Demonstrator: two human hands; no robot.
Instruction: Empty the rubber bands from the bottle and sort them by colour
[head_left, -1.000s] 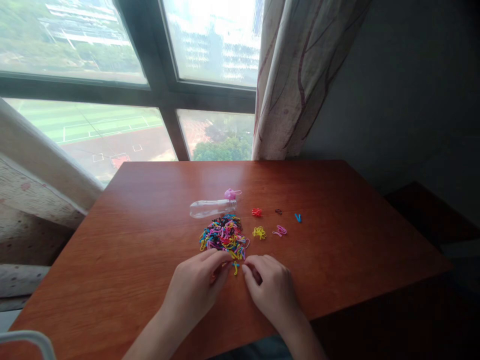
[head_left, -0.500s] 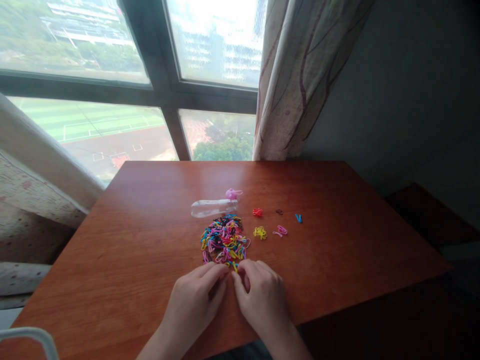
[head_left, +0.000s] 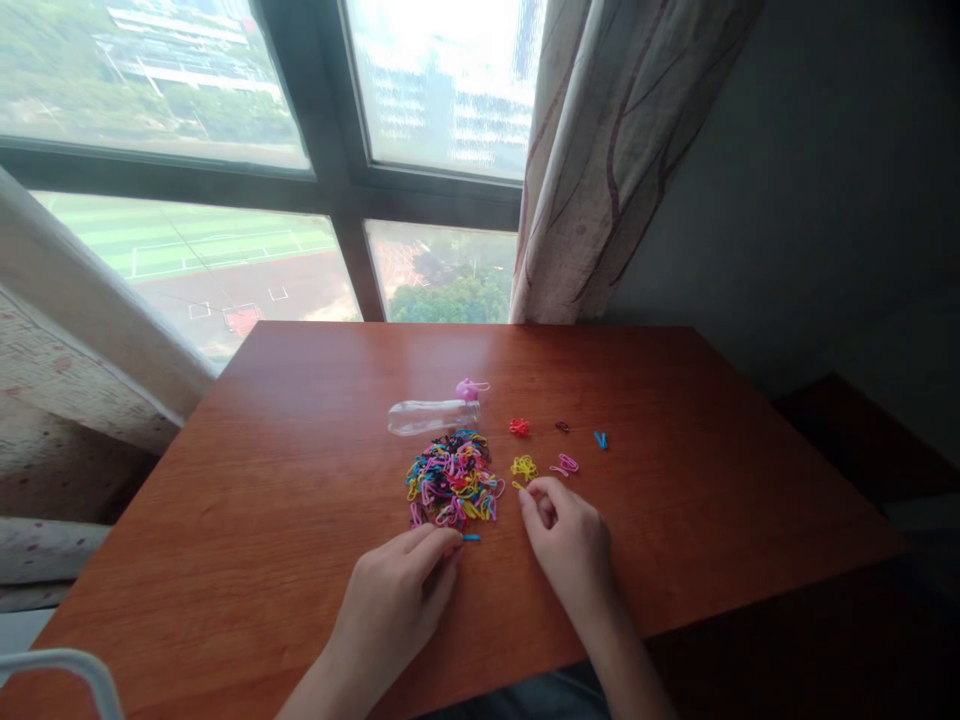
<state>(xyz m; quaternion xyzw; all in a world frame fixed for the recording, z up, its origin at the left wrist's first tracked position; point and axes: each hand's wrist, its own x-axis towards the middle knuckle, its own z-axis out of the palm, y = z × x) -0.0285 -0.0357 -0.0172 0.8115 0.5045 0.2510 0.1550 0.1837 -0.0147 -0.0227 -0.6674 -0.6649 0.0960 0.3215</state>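
Observation:
A heap of small elastic bands point(head_left: 454, 480) in many colours lies in the middle of the table. Just below it, my left hand point(head_left: 405, 580) pinches a blue elastic band point(head_left: 471, 538), whose end sticks out to the right of the fingertips. My right hand point(head_left: 574, 540) is closed on a yellow elastic band point(head_left: 518, 486), held close to the small yellow pile point(head_left: 524, 467). Around that pile lie red bands point(head_left: 519, 427), pink bands point(head_left: 568, 464), a dark brown band point(head_left: 562, 427) and blue bands point(head_left: 601, 440), each colour apart.
Behind the heap a clear plastic bottle point(head_left: 431, 417) lies on its side, with a pink cap point(head_left: 468, 389) beside its neck. The wooden table point(head_left: 300, 480) reaches back to a window with curtains point(head_left: 585, 200). A white curved bar point(head_left: 82, 662) stands at the lower left.
My right hand has moved right and away from me, carrying a yellow band from the heap's near edge to the yellow pile. My left hand stays in place, a blue band showing at its fingertips.

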